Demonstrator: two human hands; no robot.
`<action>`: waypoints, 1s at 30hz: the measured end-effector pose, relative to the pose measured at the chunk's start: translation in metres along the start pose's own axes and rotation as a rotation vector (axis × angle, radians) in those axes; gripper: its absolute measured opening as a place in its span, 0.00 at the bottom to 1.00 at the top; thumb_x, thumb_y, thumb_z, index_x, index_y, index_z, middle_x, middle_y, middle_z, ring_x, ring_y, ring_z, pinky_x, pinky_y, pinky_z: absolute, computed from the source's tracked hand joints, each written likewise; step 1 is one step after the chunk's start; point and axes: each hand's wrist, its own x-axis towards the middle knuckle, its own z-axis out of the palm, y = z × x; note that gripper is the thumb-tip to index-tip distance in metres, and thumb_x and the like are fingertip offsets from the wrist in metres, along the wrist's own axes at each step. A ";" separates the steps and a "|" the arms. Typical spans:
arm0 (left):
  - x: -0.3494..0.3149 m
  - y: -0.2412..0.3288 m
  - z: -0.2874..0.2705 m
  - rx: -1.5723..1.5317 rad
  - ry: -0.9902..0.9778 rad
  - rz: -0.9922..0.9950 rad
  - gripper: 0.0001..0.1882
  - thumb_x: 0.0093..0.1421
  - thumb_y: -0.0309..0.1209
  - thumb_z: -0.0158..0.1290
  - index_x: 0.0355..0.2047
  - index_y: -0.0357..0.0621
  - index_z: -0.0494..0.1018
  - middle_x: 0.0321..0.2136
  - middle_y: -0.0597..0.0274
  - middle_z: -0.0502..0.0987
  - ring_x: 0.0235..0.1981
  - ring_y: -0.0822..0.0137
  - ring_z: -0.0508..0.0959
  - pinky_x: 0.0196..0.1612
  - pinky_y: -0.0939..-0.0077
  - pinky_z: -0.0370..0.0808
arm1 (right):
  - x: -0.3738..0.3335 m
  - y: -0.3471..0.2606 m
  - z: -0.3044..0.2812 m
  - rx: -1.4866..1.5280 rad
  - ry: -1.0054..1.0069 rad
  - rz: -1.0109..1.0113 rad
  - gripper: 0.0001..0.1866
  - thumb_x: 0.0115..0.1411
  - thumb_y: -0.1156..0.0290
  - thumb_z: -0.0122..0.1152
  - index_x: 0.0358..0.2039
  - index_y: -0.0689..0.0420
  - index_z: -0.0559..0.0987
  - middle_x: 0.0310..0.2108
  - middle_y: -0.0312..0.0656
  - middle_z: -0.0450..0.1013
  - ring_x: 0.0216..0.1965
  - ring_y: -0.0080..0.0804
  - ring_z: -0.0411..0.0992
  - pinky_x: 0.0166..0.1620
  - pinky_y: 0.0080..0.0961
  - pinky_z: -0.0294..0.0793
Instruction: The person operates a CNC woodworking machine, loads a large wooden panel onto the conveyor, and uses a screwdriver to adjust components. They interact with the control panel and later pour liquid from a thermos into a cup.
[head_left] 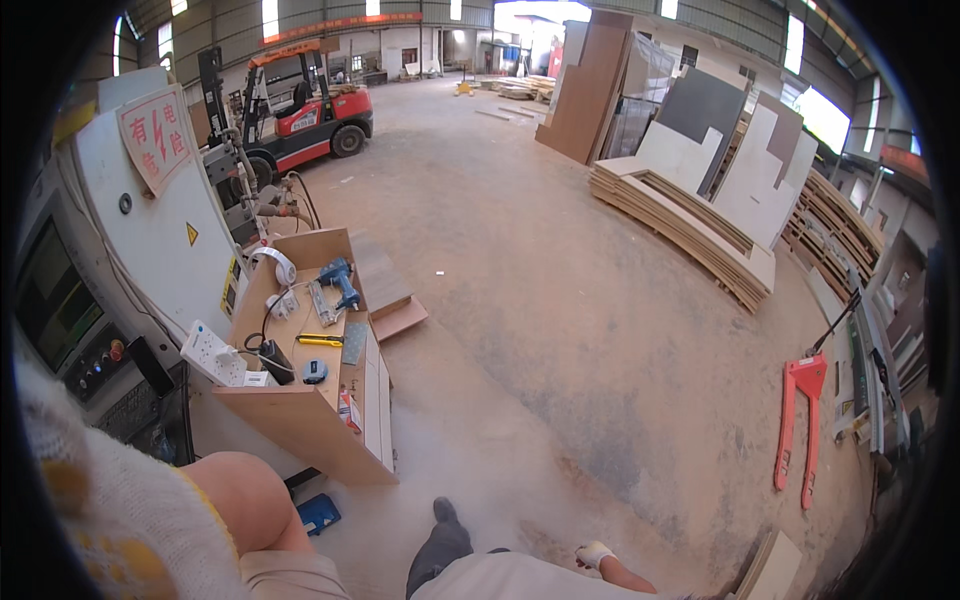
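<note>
My right hand (pixel 595 555), in a pale glove, hangs low at the bottom centre beside my light top (pixel 510 580). Its fingers look loosely bent and apart, with nothing visible in them, and it touches nothing. My left hand is out of the picture. One dark trouser leg and shoe (pixel 445 512) point forward on the dusty floor. Left of me is a wooden tool stand (pixel 305 430). On it lie a blue power tool (pixel 340 283), a yellow utility knife (pixel 320 340), a tape measure (pixel 315 371), white headphones (pixel 277 265) and a white power strip (pixel 212 353).
Another person in a knit top (pixel 150 510) is close at the left by a control panel (pixel 65 300). A red forklift (pixel 305 120) stands behind the electrical cabinet (pixel 150 200). At right are stacked boards (pixel 690 225) and a red pallet jack (pixel 800 420). A blue object (pixel 318 514) lies low beside the stand.
</note>
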 end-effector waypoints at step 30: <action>-0.417 -0.792 0.414 -1.265 1.307 -1.550 0.50 0.69 0.67 0.41 0.70 0.29 0.57 0.69 0.39 0.62 0.72 0.44 0.61 0.74 0.47 0.60 | 0.319 -0.636 -0.506 0.780 -0.206 -0.364 0.15 0.70 0.64 0.57 0.52 0.60 0.77 0.47 0.51 0.80 0.52 0.50 0.79 0.52 0.45 0.78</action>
